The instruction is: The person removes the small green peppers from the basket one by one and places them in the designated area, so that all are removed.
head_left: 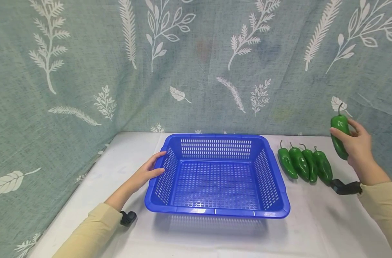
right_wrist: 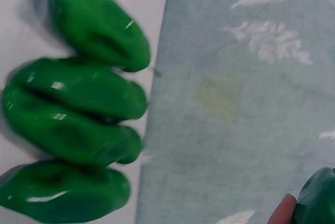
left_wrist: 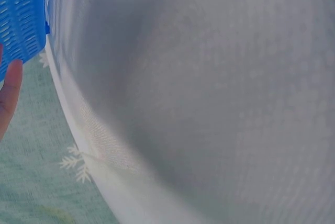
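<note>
A blue plastic basket (head_left: 215, 212) with slotted walls stands on the white table. My left hand (head_left: 143, 175) holds its left rim, with a finger and the thumb reaching over the edge. In the left wrist view, a fingertip (left_wrist: 14, 72) shows against the slotted basket wall (left_wrist: 21, 14). Raised at the far right, my right hand (head_left: 357, 141) grips a green pepper (head_left: 340, 125), its stem pointing up. Several more green peppers (head_left: 299, 163) lie side by side between the basket and the right hand; the right wrist view shows these peppers (right_wrist: 73, 90) closely.
The white tabletop (head_left: 308, 229) runs up to a green leaf-patterned cloth (head_left: 196, 64) at the back and left. Black wrist-worn devices (head_left: 345, 187) show at both wrists, the right one close to the lying peppers.
</note>
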The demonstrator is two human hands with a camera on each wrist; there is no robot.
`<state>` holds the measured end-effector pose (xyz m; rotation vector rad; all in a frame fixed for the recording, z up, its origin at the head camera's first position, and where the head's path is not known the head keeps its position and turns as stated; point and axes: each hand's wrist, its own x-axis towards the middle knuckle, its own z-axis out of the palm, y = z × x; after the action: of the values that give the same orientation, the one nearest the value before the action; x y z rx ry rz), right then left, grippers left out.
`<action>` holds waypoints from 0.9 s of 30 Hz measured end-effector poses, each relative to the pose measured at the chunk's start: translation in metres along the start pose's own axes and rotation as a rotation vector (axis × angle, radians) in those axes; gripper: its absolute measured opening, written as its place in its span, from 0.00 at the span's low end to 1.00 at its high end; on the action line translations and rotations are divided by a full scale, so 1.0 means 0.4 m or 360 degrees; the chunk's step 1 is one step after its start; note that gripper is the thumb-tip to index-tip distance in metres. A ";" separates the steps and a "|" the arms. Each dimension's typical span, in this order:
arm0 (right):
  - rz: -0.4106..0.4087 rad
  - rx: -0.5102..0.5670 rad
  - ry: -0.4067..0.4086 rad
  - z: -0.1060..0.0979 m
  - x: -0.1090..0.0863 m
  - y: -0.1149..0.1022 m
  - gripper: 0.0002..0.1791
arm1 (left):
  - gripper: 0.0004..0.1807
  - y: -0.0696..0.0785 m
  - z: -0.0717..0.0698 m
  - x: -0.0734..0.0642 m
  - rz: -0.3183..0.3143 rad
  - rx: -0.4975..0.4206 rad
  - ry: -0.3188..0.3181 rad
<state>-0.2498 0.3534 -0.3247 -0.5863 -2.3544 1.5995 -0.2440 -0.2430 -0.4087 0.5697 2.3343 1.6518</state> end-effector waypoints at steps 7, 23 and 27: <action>0.0096 -0.0056 0.0028 -0.004 0.027 0.050 0.46 | 0.33 -0.003 0.000 0.000 -0.0004 -0.0014 -0.0001; 0.0194 -0.0199 0.0045 0.009 0.071 0.171 0.47 | 0.33 0.002 0.001 -0.001 0.0000 0.0005 0.0009; 0.0247 -0.0228 0.0039 0.009 0.079 0.198 0.47 | 0.33 0.000 0.001 0.000 -0.0004 0.0005 0.0007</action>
<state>-0.2641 0.3901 -0.4003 -0.8325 -2.4740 1.4825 -0.2438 -0.2427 -0.4087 0.5637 2.3405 1.6500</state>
